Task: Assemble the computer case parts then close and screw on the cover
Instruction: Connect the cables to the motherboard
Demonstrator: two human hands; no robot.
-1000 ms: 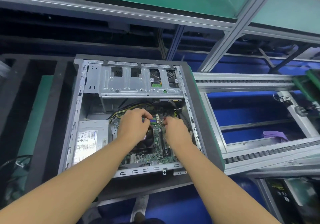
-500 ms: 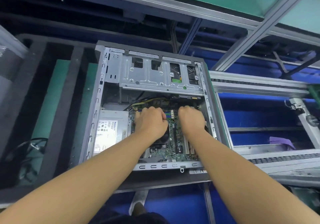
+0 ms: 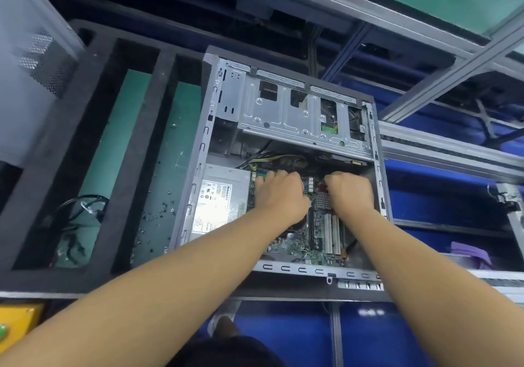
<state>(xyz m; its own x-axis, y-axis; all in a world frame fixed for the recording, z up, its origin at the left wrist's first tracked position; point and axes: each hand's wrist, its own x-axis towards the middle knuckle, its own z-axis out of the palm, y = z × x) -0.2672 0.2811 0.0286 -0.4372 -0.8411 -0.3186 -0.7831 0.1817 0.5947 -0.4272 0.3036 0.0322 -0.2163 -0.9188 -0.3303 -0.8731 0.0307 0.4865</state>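
Observation:
The open computer case (image 3: 204, 151) lies on its side on a black foam tray. A silver drive cage (image 3: 283, 117) spans its far end and a power supply (image 3: 221, 196) sits at the left. Both my hands are inside, over the motherboard (image 3: 312, 241). My left hand (image 3: 279, 193) has its fingers curled down over the coloured memory slots, just below the yellow and black cables (image 3: 278, 158). My right hand (image 3: 350, 193) is curled down beside a small heatsink (image 3: 323, 200). The fingertips of both are hidden, so I cannot tell what they hold.
The foam tray (image 3: 136, 145) has compartments to the left with loose screws (image 3: 161, 210) and a cable bundle (image 3: 82, 210). A grey perforated panel (image 3: 28, 68) stands at far left. Conveyor rails (image 3: 453, 151) run to the right, with a purple cloth (image 3: 470, 253) below them.
Both hands have moved a little deeper into the case towards the cables and spread apart. My view has swung left, so the case now sits farther right.

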